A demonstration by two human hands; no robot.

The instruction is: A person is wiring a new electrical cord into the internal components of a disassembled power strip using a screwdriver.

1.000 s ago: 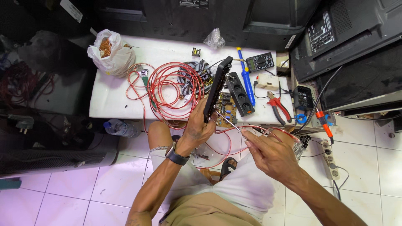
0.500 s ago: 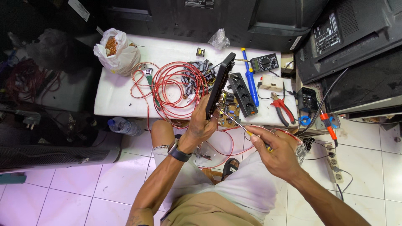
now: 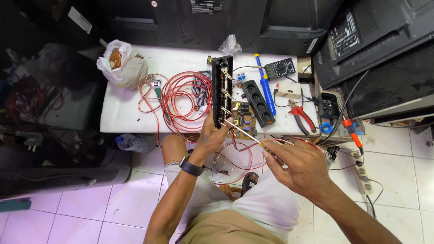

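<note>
Single head-worn view, looking steeply down from above; white table (image 3: pixel 135 117) in upper half of frame, both hands close below centre, tiled floor (image 3: pixel 81 212) lower left.

Two black power strips (image 3: pixel 222 90) (image 3: pixel 258 103), one multimeter (image 3: pixel 280 68), one pair of red pliers (image 3: pixel 299 116), one white bag (image 3: pixel 121 64).

Screwdriver (image 3: pixel 244 133) handle hidden in right hand (image 3: pixel 300 169); forearm cut off.

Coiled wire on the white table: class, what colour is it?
Red coiled wire, clearest in the head view.
</note>
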